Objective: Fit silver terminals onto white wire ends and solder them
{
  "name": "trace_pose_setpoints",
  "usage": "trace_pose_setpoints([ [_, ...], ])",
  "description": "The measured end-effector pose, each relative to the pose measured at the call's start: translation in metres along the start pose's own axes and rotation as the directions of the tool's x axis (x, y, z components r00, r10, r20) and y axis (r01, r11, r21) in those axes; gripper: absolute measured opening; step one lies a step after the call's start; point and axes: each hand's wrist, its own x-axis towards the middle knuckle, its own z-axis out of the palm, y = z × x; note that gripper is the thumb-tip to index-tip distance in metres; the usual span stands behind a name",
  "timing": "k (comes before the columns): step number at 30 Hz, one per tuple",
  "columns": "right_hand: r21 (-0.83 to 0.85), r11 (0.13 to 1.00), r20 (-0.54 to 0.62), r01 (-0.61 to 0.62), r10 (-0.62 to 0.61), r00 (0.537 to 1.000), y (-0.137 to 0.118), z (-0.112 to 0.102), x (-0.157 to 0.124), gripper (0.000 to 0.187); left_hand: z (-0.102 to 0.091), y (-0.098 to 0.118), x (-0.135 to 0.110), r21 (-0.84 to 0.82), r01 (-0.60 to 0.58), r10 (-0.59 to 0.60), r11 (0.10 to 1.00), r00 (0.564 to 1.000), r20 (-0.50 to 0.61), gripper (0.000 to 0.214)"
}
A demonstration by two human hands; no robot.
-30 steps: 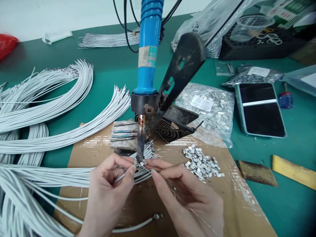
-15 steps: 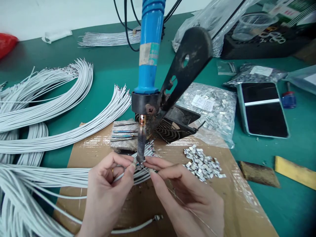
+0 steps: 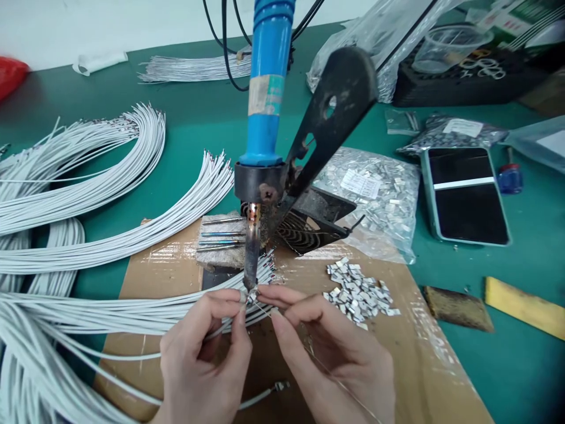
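1. While a small metal terminal (image 3: 251, 297) sits at the tip of a soldering iron (image 3: 265, 132), the left hand (image 3: 205, 356) pinches it, fingers nearly together.
2. The right hand (image 3: 338, 356) grips thin solder wire (image 3: 353, 396) between its fingers, beside the terminal.
3. The iron's beige-and-teal sticker (image 3: 266, 94) is unreadable.
4. Rightward, a terminal pile (image 3: 359, 294) lies on cardboard (image 3: 424, 365); the clear bag (image 3: 391, 197) behind bears a white label (image 3: 361, 184), too small to read.
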Motion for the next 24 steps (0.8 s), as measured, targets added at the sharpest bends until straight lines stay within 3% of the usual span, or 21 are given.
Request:
trace_pose_setpoints([
  [5, 0.024, 0.998, -0.001, -0.058, 0.058, 0.998, 0.001, 0.001, -0.005, 0.019, -0.002, -0.001, -0.004, 0.072, -0.041, 0.04, 0.997, 0.999, 0.024, 0.012],
  [10, 0.057, 0.996, -0.202, -0.065, 0.075, 0.977, 0.005, -0.016, -0.006, 0.012, -0.005, 0.003, -0.008, 0.072, -0.06, 0.056, 0.996, 0.997, 0.046, 0.012],
  [12, 0.127, 0.989, -0.245, -0.076, 0.105, 0.964, 0.009, -0.032, -0.005, 0.027, -0.006, 0.001, -0.013, 0.024, -0.02, 0.018, 1.0, 0.997, 0.075, 0.012],
  [14, 0.302, 0.952, -0.245, -0.052, 0.13, 0.961, 0.012, -0.051, -0.005, 0.045, -0.008, -0.002, -0.018, -0.042, 0.015, -0.008, 0.999, 0.988, 0.157, 0.013],
  [16, 0.375, 0.924, -0.267, -0.077, 0.187, 0.946, 0.016, -0.068, -0.006, 0.053, -0.011, -0.009, -0.025, -0.136, 0.022, 0.021, 0.99, 0.95, 0.311, 0.015],
  [18, 0.351, 0.932, -0.317, -0.089, 0.208, 0.925, 0.019, -0.082, -0.01, 0.054, -0.015, -0.019, -0.032, -0.237, -0.021, 0.133, 0.971, 0.871, 0.472, 0.018],
  [20, 0.294, 0.952, -0.364, -0.089, 0.198, 0.91, 0.024, -0.09, -0.014, 0.054, -0.02, -0.03, -0.037, -0.303, -0.105, 0.261, 0.947, 0.804, 0.534, 0.02],
  [21, 0.269, 0.959, -0.376, -0.094, 0.194, 0.906, 0.027, -0.093, -0.015, 0.055, -0.023, -0.036, -0.04, -0.297, -0.139, 0.282, 0.945, 0.805, 0.521, 0.022],
  [24, 0.224, 0.968, -0.364, -0.114, 0.191, 0.912, 0.035, -0.094, -0.019, 0.056, -0.036, -0.052, -0.043, -0.093, -0.268, 0.284, 0.959, 0.886, 0.366, 0.027],
])
